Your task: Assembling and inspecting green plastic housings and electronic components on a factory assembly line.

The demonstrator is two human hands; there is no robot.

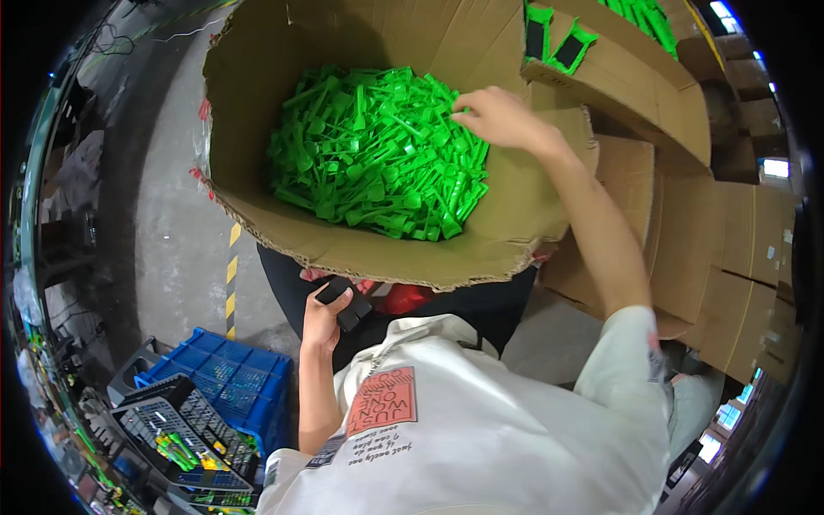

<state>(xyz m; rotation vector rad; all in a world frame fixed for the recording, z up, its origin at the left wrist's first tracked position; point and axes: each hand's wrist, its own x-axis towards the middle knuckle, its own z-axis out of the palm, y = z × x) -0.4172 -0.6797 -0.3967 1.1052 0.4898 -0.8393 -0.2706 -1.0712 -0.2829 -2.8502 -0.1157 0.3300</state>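
Setting: Grey concrete floor (172,215) with a yellow-and-black striped line at my left, and stacked cardboard cartons (730,249) on my right.

Big box: a large open cardboard box (257,94) stands right in front of me, its near rim torn and ragged. It holds a loose heap of green plastic pieces (369,154), all alike, slim stems with broader ends, lying every which way.

Right hand: my right hand (502,116) reaches over the right side of the box, fingers curled down onto the far right edge of the heap, pinching at one or two pieces. I cannot tell whether any is yet gripped.

Left hand: my left hand (324,316) is near my body, below the box's near rim, closed around a small black block (343,302).

Handling: the green pieces look light, stiff and smooth, likely to tangle and slip from a loose pinch. I judge the stem is the best place to take one, between thumb and forefinger, lifting it straight out of the pile.

Far right boxes: an open carton (635,86) beyond my right arm holds more green pieces, two of them fitted with black inserts (554,43).

Near left: a blue plastic crate (227,378) sits on the floor, with a dark grey basket (172,421) in front of it holding a few green and yellow bits.
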